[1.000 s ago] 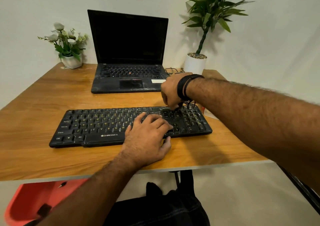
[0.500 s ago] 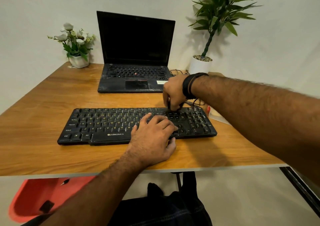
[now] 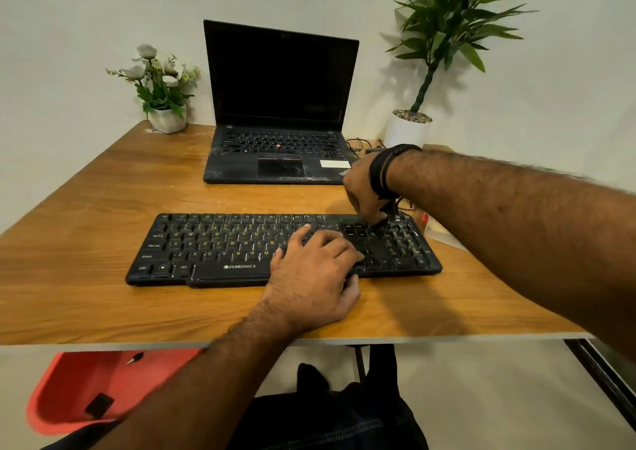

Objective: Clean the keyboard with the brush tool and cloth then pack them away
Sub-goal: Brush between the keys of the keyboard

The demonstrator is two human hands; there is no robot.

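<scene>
A black Zebronics keyboard lies across the wooden desk. My left hand rests flat on its right-centre keys, fingers spread, pressing it down. My right hand hovers over the keyboard's upper right corner, fingers pinched downward around a small dark brush tool whose tip touches the top key rows; most of the tool is hidden by the fingers. No cloth is clearly visible; a pale flat item lies right of the keyboard under my forearm.
An open black laptop stands behind the keyboard. A white flower pot sits at the back left and a tall potted plant at the back right, with cables beside it. A red chair is below the desk's left.
My right hand has shifted slightly right along the keyboard's top row, toward the number pad corner. My left hand stays on the keys. The view has drifted a little left.
</scene>
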